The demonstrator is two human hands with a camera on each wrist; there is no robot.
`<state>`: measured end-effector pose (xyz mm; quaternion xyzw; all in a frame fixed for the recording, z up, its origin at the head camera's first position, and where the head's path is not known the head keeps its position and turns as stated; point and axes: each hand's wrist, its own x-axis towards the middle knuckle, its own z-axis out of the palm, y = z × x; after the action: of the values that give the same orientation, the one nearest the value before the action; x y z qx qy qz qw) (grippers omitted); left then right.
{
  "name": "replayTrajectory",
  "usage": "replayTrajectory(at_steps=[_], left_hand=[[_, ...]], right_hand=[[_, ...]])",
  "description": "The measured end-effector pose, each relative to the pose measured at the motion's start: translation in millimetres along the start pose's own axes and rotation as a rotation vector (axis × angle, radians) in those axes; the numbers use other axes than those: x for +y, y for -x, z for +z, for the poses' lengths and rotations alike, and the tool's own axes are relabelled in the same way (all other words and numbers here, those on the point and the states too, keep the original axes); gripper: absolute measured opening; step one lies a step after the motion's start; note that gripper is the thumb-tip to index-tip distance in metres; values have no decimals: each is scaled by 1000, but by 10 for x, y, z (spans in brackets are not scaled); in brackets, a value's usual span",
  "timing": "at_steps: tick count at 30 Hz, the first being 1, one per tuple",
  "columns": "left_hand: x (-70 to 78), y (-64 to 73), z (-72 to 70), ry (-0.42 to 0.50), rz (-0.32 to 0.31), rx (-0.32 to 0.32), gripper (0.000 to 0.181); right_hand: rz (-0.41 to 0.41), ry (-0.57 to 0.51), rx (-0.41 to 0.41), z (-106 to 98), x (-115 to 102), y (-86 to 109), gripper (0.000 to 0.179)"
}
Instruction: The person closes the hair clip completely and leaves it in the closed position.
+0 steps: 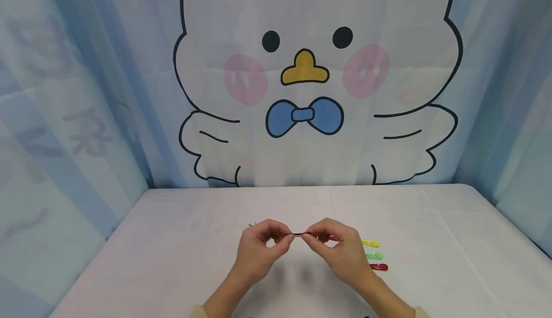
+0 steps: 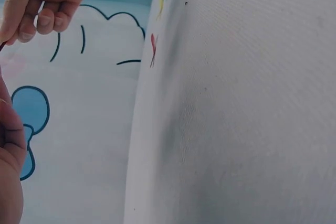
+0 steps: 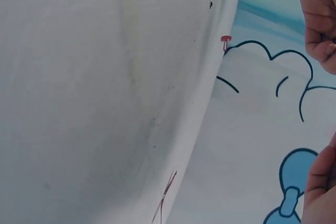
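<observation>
Above the table, both hands meet at a thin, dark red hair clip, seen edge-on. My left hand pinches its left end between thumb and fingertips. The right end is pinched by my right hand; the fingertips cover both ends. Behind the right hand lies another red hair clip; in the left wrist view this clip has its two parts spread apart. Just right of that hand are a yellow clip, a green clip and a dark red clip, each partly hidden in the head view.
A white cloth covers the table. Past my left hand, a small object is mostly hidden; the right wrist view shows a small red-topped item near the table's far edge. A curtain with a cartoon bird hangs behind.
</observation>
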<state>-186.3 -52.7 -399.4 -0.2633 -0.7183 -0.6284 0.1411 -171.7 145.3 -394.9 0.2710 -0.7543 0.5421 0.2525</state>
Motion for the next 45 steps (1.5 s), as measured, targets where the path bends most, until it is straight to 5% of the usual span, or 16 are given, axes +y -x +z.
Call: replayTrajectory(at_steps=[18, 28, 45], left_hand=[[7, -3, 11, -37, -67, 64, 14], [-5, -13, 0, 17, -121, 19, 8], [17, -21, 13, 18, -258, 24, 7]], right_hand=[[62, 69, 8, 45, -5, -17, 17], [88, 87, 5, 31, 8, -12, 16], [-97, 103, -7, 4, 28, -9, 33]])
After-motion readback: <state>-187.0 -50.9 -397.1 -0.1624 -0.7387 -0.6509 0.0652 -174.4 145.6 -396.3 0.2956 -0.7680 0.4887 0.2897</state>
